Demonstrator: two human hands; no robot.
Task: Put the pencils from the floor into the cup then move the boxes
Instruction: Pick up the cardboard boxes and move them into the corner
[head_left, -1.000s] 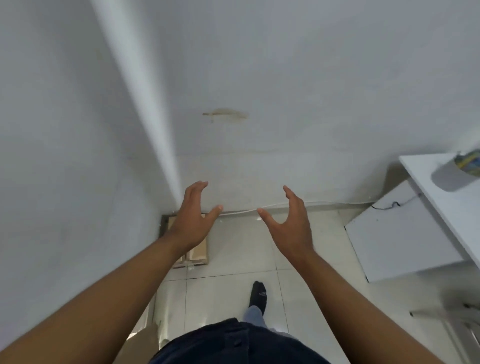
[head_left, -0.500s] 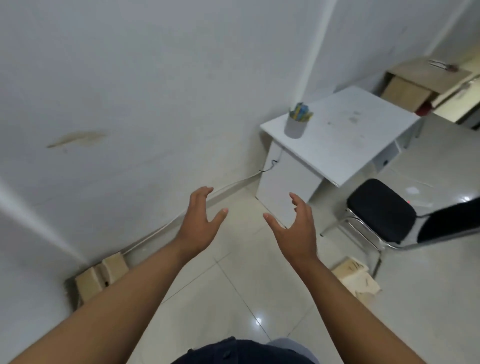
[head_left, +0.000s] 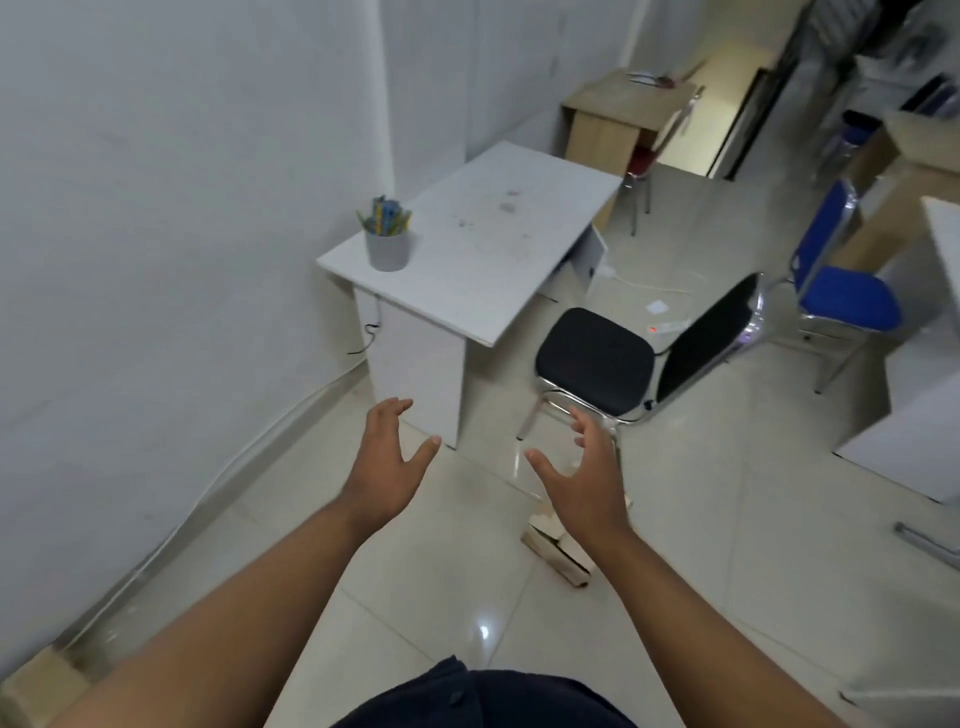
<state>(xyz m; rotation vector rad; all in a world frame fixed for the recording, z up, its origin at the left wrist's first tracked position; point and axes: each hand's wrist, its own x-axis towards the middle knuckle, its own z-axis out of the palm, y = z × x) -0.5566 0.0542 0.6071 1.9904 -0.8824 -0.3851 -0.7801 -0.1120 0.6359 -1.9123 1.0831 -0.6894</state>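
My left hand (head_left: 388, 467) and my right hand (head_left: 584, 475) are held out in front of me, palms facing each other, fingers spread, both holding nothing. A pale wooden box (head_left: 558, 551) lies on the tiled floor just below my right hand, partly hidden by my wrist. A grey cup (head_left: 387, 249) with several coloured pencils (head_left: 385, 215) stands on the near left corner of the white desk (head_left: 483, 249). The edge of another cardboard box (head_left: 31, 686) shows at the bottom left by the wall.
A black chair (head_left: 597, 358) stands beside the desk, close in front of my right hand. A blue chair (head_left: 841, 296) is further right. A wooden desk (head_left: 618, 111) stands at the back. White furniture (head_left: 914, 415) lines the right side. A cable runs along the left wall.
The view has swung from the corner wall to the right, bringing the desk, chairs and floor box into sight. Both hands kept the same spread, empty pose.
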